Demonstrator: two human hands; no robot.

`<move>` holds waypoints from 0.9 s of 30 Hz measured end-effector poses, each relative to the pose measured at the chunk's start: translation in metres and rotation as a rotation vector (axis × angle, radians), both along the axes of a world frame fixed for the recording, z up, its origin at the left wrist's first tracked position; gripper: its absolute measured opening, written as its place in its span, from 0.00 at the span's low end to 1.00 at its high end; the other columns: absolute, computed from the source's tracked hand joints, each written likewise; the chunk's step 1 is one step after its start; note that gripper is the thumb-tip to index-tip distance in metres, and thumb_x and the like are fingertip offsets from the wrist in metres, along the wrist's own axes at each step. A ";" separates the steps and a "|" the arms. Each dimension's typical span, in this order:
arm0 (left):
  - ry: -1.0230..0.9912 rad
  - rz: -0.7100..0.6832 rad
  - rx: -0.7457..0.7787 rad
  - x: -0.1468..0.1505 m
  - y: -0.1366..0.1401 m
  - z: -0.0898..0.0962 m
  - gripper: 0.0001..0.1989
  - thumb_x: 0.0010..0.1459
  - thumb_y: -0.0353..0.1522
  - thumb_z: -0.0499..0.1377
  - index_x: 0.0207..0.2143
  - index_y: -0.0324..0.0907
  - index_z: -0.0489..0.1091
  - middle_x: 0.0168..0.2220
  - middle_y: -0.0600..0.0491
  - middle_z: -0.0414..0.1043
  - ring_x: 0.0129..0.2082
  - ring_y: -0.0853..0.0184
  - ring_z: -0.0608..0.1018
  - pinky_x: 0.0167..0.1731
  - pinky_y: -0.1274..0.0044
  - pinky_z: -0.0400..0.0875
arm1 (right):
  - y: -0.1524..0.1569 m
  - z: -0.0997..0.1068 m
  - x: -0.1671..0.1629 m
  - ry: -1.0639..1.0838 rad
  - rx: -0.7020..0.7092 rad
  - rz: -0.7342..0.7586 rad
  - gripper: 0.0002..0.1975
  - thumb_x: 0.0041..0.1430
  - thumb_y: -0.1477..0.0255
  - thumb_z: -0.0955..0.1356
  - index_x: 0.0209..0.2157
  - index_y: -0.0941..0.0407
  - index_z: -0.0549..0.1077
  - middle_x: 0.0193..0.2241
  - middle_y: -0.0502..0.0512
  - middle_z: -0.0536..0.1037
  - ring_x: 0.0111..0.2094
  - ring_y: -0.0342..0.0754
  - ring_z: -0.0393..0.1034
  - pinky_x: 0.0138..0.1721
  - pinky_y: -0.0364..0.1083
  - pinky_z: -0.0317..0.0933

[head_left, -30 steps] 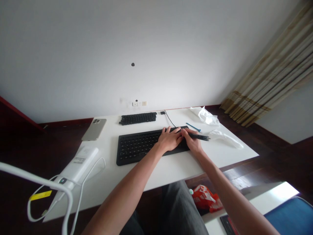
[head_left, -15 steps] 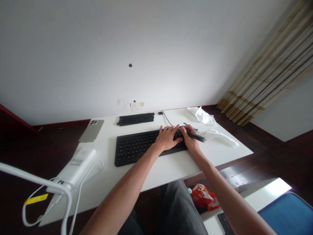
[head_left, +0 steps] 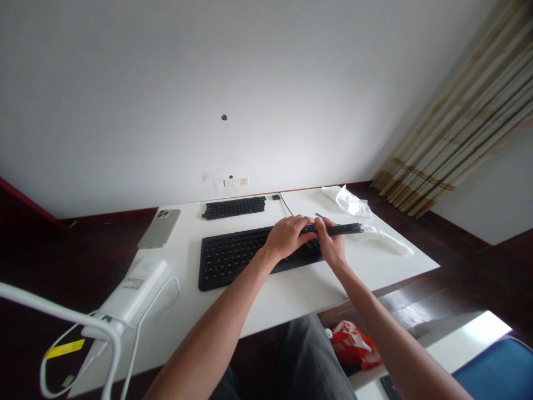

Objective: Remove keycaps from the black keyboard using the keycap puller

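The right hand (head_left: pixel 333 244) is clenched around a thin black tool (head_left: pixel 343 228), held level just above the right end of the keyboard (head_left: pixel 233 256). The left hand (head_left: pixel 287 236) rests curled on the keys beside it, pinching the tool's near end. The tool looks light and stiff; a hold near its middle seems steadiest.

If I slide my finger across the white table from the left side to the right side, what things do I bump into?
White charger box → phone → black keyboard → left hand → right hand holding a black stick → crumpled plastic wrap.
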State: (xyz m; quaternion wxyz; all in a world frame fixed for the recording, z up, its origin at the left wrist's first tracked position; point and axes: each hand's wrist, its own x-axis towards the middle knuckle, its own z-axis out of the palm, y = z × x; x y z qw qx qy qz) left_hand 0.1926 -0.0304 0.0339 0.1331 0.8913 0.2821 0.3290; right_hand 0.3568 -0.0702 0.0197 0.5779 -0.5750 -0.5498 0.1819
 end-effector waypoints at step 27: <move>-1.118 0.244 -0.882 -0.037 0.063 -0.015 0.10 0.65 0.35 0.53 0.29 0.43 0.62 0.24 0.59 0.58 0.17 0.76 0.57 0.18 0.81 0.49 | -0.028 0.011 0.007 -0.659 -0.357 0.210 0.09 0.59 0.68 0.70 0.40 0.50 0.82 0.33 0.52 0.83 0.33 0.51 0.78 0.38 0.49 0.69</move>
